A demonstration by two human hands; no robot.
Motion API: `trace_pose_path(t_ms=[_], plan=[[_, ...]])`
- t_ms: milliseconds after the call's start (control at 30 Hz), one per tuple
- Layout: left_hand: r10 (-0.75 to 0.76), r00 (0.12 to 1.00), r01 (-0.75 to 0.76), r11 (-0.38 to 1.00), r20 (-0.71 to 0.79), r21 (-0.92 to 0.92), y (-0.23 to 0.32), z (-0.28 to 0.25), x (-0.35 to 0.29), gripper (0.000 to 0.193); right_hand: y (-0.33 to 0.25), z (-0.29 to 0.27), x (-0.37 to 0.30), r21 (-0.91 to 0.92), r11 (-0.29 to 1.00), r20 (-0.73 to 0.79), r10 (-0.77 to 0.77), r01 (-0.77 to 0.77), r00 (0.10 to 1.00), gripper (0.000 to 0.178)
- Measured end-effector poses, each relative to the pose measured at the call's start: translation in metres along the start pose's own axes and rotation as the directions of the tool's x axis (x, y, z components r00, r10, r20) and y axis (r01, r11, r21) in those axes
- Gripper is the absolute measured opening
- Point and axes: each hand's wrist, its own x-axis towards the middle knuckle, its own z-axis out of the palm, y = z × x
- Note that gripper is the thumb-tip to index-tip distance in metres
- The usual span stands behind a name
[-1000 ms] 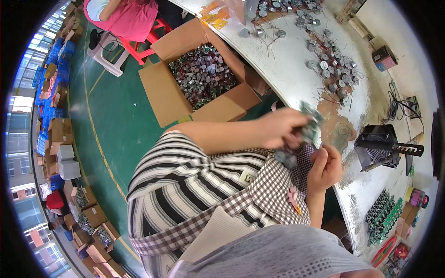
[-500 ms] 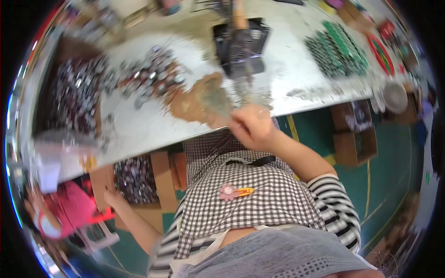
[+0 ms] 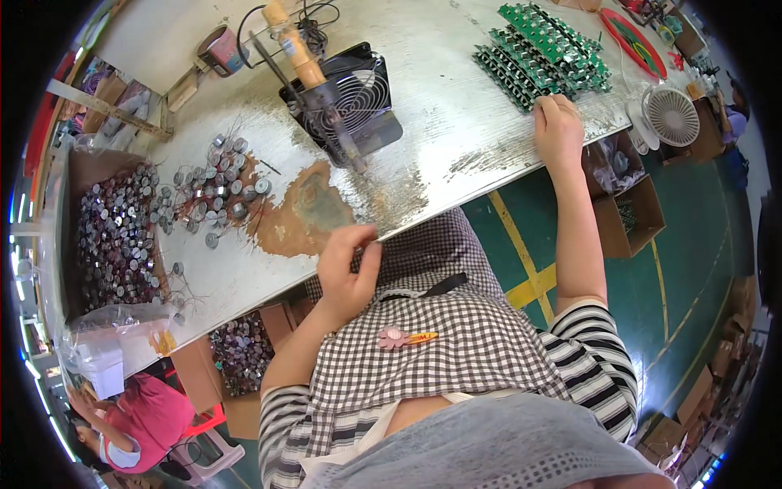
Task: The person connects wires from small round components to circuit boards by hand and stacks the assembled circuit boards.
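Note:
My right hand [image 3: 560, 134] is at the near edge of a stack of green circuit boards [image 3: 547, 57]. Its bent fingers close on a board's near end, though the fingertips are partly hidden. My left hand [image 3: 349, 273] is raised by the table's front edge with its fingers curled in; whatever they hold is hidden. Beyond it stands a soldering iron [image 3: 303, 59] with a wooden handle, leaning tip-down in front of a black square fan [image 3: 358, 102]. Left of the fan lies a loose pile of small round silvery motors [image 3: 218, 191] with thin wires.
A carton of motors [image 3: 118, 232] stands on the table's left end, and another box of motors [image 3: 242, 354] is below the edge. A tin can [image 3: 221, 50] is at the back. On the right are a white fan [image 3: 670, 114] and open cartons [image 3: 639, 216]. A person in pink [image 3: 151, 424] sits lower left.
My right hand has gone from the table's front middle to the circuit boards on the right. My left hand has come up from the lower box to the table edge. The view has shifted.

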Motion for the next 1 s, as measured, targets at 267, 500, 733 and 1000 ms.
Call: trace_pose_path(t_ms=[267,500,733,1000], plan=[[0.065,0.982,-0.057,0.997,0.177,-0.053,0.017,0.041,0.039,0.016,0.006,0.010,0.008,0.171,0.980,-0.158,0.125,-0.097,0.979,0.006],[-0.488,0.610,0.772,0.191,0.624,-0.606,0.028,0.097,0.074,0.032,-0.066,-0.038,-0.037,0.755,0.222,0.415,0.567,-0.617,0.711,0.012],[-0.585,0.632,0.743,0.272,0.508,-0.611,0.022,0.095,0.068,0.019,-0.118,-0.051,-0.066,0.829,0.488,0.243,0.128,-0.274,0.962,0.010],[-0.635,0.619,0.775,0.397,0.463,-0.492,0.024,0.049,0.046,0.017,-0.146,-0.040,-0.060,0.871,0.224,0.451,-0.015,-0.436,0.893,0.006]])
